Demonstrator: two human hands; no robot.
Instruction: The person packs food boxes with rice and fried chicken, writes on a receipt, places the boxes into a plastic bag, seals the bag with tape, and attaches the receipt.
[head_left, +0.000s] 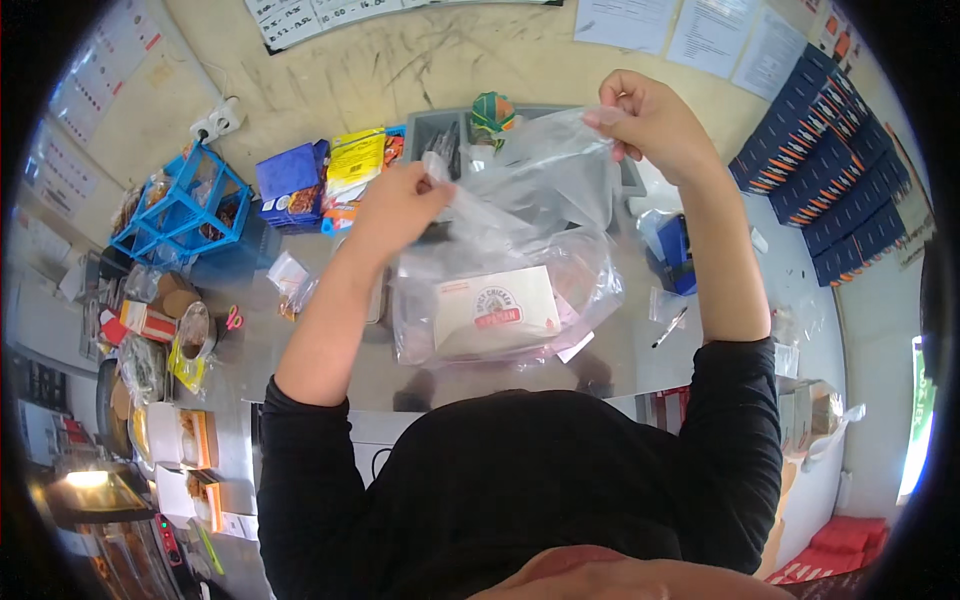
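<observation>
A clear plastic bag (525, 195) is stretched upright between my two raised hands. My left hand (405, 202) pinches one upper corner of it, and my right hand (652, 124) pinches the other corner, higher up and farther to the right. In the lower part of the bag lies a white cardboard food box (495, 309) with a red printed logo on its lid. Something pinkish shows through the plastic beside the box. A white paper slip (576, 348) pokes out at the lower right edge of the bag, on the metal counter (337, 352).
Behind the bag stands a grey divided tray (435, 124). To its left are yellow packets (356, 159), blue packets (289, 172) and a blue plastic rack (187, 214). Pink scissors (235, 317) and open food boxes (169, 435) lie left; a pen (669, 328) and stacked dark boxes (832, 165) are right.
</observation>
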